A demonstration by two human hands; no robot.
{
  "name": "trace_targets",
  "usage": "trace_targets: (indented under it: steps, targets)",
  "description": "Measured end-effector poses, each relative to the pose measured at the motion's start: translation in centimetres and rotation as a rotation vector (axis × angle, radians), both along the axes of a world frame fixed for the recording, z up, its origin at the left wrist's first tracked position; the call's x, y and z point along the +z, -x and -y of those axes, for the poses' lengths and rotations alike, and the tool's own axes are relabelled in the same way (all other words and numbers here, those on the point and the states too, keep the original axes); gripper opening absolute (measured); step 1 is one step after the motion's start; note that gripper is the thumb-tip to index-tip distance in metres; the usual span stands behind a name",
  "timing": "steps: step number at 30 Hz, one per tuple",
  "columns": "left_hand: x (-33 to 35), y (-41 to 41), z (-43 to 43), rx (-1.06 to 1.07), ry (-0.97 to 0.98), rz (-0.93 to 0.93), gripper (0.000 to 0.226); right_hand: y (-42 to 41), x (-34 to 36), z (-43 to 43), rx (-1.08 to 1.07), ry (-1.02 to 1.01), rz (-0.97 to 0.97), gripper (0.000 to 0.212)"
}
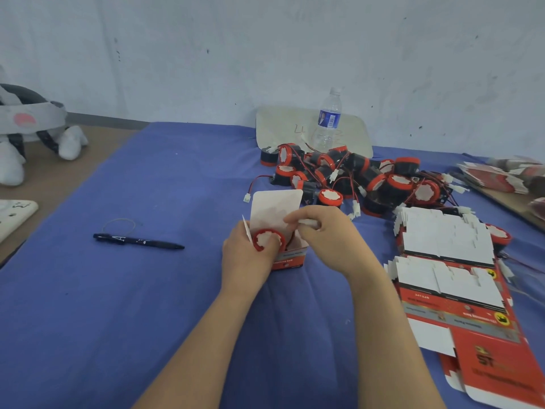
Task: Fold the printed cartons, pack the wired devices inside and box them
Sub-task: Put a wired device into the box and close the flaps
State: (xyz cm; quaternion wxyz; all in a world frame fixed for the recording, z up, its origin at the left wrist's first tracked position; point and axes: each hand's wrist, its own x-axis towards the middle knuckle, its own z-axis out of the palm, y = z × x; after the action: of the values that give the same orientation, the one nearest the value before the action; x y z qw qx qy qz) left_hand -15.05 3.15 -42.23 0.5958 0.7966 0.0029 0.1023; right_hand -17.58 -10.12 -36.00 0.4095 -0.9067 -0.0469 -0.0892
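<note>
Left hand [247,256] grips the open carton [290,256] mid-tabletop [147,290], thumb pressed on the red-rimmed device [267,240] sitting in its mouth, white lid flap standing up behind. Right hand [330,240] is right beside it, fingertips pinching a small white plug [308,222] over the carton's opening. Behind them, a heap of wired devices [354,175] lies tangled by a water bottle [327,119]. Flat cartons [448,261] are stacked to the right; a black pen [138,241] lies well off to the left.
</note>
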Motion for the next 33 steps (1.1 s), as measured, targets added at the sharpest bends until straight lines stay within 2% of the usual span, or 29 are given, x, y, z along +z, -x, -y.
trace_targets:
  steps: [3,7,14,18,22,28,33]
  targets:
    - [0.0,0.1,0.0,-0.005,0.003,-0.002,0.02,0.2,0.2,0.4,0.05,-0.01,-0.012,0.02]
    - [0.0,0.0,0.0,0.004,0.001,-0.012,0.02,0.3,0.1,0.9,0.033,0.007,-0.153,0.031]
    - [-0.1,-0.2,0.2,0.023,-0.024,-0.024,0.021,0.1,0.5,-0.2,-0.108,0.371,-0.1,0.042]
    - [-0.1,-0.3,0.3,0.029,-0.035,-0.023,0.021,-0.1,0.5,-1.1,-0.159,0.564,-0.081,0.04]
    - [-0.1,-0.1,0.5,0.031,-0.023,-0.025,0.037,0.0,0.5,-2.2,-0.165,0.627,-0.065,0.036]
    - [-0.2,-0.1,0.6,0.056,-0.02,-0.019,0.038,-0.1,-0.1,-2.5,-0.321,0.556,-0.045,0.026]
    - [-0.2,0.1,0.8,0.071,-0.019,-0.008,0.039,-0.4,-0.8,-2.9,-0.352,0.609,-0.038,0.03]
